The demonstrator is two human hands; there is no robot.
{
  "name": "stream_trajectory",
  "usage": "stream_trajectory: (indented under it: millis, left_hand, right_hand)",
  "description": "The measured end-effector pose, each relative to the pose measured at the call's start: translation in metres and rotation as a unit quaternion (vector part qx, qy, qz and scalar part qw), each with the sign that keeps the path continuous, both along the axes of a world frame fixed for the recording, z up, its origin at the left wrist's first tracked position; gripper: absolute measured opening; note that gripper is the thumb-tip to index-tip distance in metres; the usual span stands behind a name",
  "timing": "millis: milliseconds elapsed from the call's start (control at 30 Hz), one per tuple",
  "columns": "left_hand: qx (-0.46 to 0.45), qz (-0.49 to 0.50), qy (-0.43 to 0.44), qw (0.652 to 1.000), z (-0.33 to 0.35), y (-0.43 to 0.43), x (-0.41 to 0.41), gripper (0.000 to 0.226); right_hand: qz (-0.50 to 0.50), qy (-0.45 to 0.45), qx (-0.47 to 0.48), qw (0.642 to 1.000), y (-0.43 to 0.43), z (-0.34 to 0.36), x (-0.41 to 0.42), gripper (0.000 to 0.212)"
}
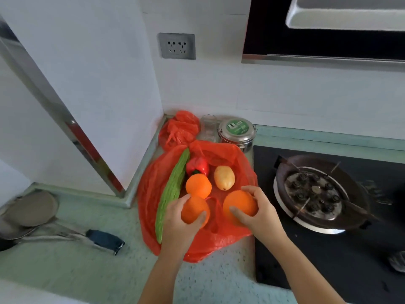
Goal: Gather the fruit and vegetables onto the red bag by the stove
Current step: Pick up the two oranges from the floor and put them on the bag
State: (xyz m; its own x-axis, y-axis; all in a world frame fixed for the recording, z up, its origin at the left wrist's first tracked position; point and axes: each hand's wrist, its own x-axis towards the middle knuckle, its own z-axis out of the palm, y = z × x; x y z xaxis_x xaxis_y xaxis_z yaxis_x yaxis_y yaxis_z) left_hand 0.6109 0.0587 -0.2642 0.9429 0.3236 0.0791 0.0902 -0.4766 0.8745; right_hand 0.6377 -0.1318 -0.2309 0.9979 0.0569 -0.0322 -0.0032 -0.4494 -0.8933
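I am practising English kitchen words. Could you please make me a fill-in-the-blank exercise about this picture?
1. The left hand and the right hand each hold one ____.
2. The bitter gourd lies on the red bag's ____ side.
3. The round steel container has a ____ label.
Missing words: orange; left; green.

Bright, even daylight with soft shadows; wide-angle bending curves the wall (92, 69) edges, the hood (341, 14) glares white, and everything looks slightly soft.

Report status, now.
Left grip on smaller orange, right grip on larger orange. Both over red bag. Gourd, pepper, third orange, yellow fruit on it. Nothing blocking.
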Motion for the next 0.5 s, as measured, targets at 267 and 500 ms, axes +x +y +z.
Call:
stream_trajectory:
  millis: [267, 500]
  left_hand:
    - [0.025, -0.082, 0.047, 0.995, -0.028, 0.005, 0.028, 0.059]
    - [0.022, -0.097, 0.082, 0.992, -0.044, 0.009, 0.04, 0.081]
  right_hand:
    - [-0.002, 0.03, -0.073, 0.997, 0.016, -0.029, 0.032, 0.053]
    - [-0.002, 0.064, -0.097, 0.993, 0.023, -0.051, 0.052, 0.058]
